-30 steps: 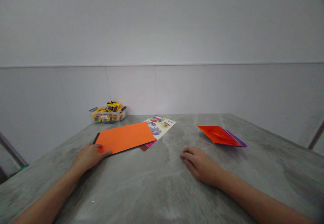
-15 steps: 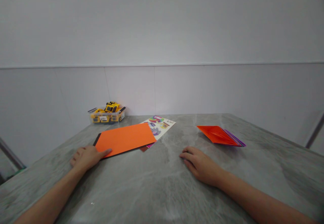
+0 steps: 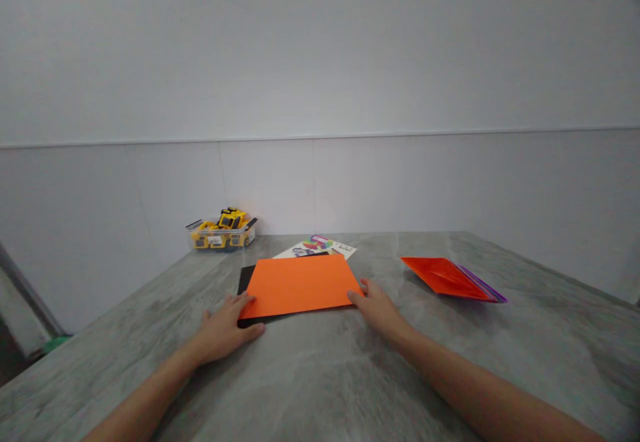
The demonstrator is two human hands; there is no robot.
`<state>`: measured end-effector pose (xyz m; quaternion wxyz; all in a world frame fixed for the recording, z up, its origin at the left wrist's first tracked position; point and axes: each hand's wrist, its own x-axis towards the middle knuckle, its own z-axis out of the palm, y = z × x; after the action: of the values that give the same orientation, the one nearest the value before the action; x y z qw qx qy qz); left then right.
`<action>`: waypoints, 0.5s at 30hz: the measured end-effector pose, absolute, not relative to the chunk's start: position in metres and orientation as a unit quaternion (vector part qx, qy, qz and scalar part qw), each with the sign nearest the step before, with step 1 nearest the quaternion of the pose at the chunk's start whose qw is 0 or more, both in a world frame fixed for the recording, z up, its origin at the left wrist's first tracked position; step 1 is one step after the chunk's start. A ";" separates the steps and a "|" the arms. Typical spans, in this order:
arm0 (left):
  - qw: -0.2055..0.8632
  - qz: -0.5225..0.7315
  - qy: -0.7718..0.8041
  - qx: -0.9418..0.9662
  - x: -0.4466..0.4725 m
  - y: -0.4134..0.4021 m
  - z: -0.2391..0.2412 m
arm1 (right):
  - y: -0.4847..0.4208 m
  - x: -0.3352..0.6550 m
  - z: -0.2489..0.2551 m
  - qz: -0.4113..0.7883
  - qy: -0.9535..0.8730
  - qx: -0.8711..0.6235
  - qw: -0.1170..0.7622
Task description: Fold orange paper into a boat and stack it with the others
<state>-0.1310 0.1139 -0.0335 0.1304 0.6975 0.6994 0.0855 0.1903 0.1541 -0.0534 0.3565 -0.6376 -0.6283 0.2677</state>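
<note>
An orange sheet of paper lies in front of me, partly covering black paper that shows along its left and near edges. My left hand rests at the sheet's near left corner, fingertips on its left edge and thumb stretched out beside the near edge. At the near right corner my right hand pinches the orange sheet, thumb on top and the other fingers at its edge. Behind it, a printed sheet with colourful pictures is partly covered.
A clear plastic box with yellow toy vehicles stands at the back left. To the right, a stack of folded paper, orange on top with purple edges, lies on the grey table. A pale wall rises behind.
The orange sheet has moved right and nearer, turning straighter and exposing more black paper. My left hand has shifted right to its corner. My right hand has come onto its right corner.
</note>
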 end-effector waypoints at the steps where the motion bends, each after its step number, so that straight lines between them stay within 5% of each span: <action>1: 0.135 0.086 0.681 0.714 -0.128 0.109 -0.032 | 0.155 0.189 -0.054 0.279 -0.612 -0.640 0.371; 15: 0.130 0.097 0.622 0.766 -0.129 0.108 -0.032 | 0.109 0.275 -0.051 0.454 -0.440 -0.588 0.505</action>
<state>-0.1292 0.1082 -0.0323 0.1301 0.7662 0.6219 0.0966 0.2751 0.1090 -0.0508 0.5051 -0.5878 -0.4396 0.4540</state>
